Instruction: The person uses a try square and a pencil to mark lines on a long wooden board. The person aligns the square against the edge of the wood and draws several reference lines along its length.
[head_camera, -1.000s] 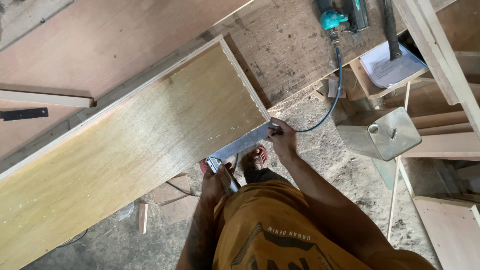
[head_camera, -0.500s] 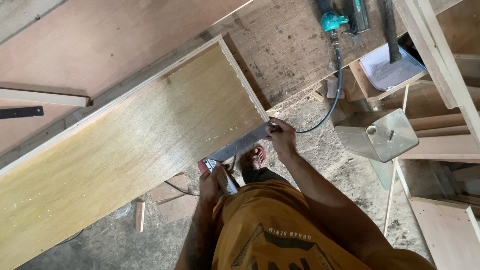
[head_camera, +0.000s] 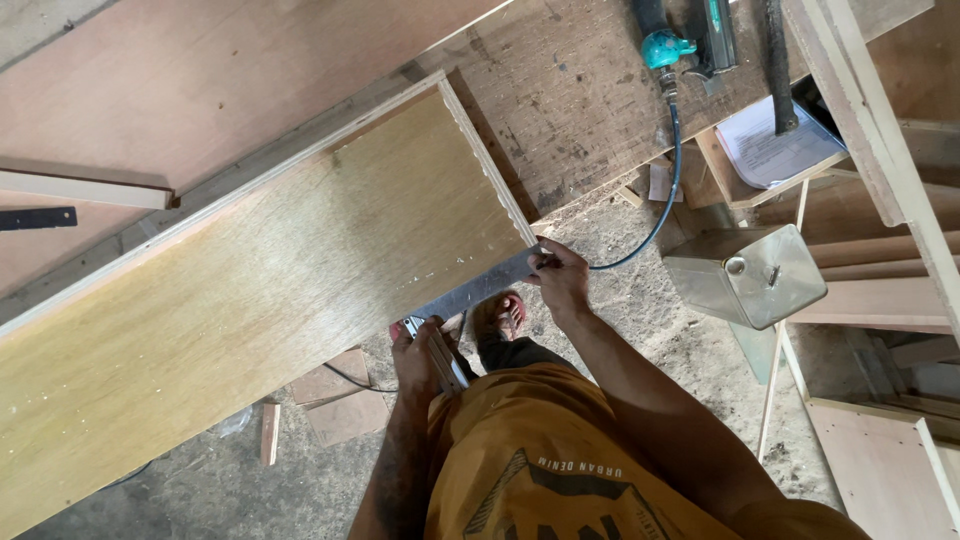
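Dusty workshop floor (head_camera: 640, 250) spreading below, strewn with small offcuts of wood (head_camera: 335, 395), and a scarred brown plywood workbench (head_camera: 570, 90) running across the top. Lying slantwise over that bench and reaching off its near edge, a long pale yellow-stained plywood board (head_camera: 250, 280), its end standing out over the floor. Pressing against that near end, a flat grey metal try square (head_camera: 475, 290), blade lying along the board's end edge. Gripping the square's stock at the lower corner, the left hand (head_camera: 420, 355), fingers curled tight around the metal. Further right, pinching at the blade's far tip by the board's corner, the right hand (head_camera: 560, 280), fingers closed together; perhaps pinching a pencil there, though too small to tell for sure. Judging from this, standing at the squaring or marking stage: square seated on the end, no drawn line clearly showing on the board, no cut showing either, so marking and anything after seemingly remaining. Beyond the right hand, resting on the bench, a teal and black pneumatic tool (head_camera: 665, 40) with a dark blue hose (head_camera: 670, 170) trailing down, then a square silvery metal can (head_camera: 745, 275) sitting on the floor among stacked timber.
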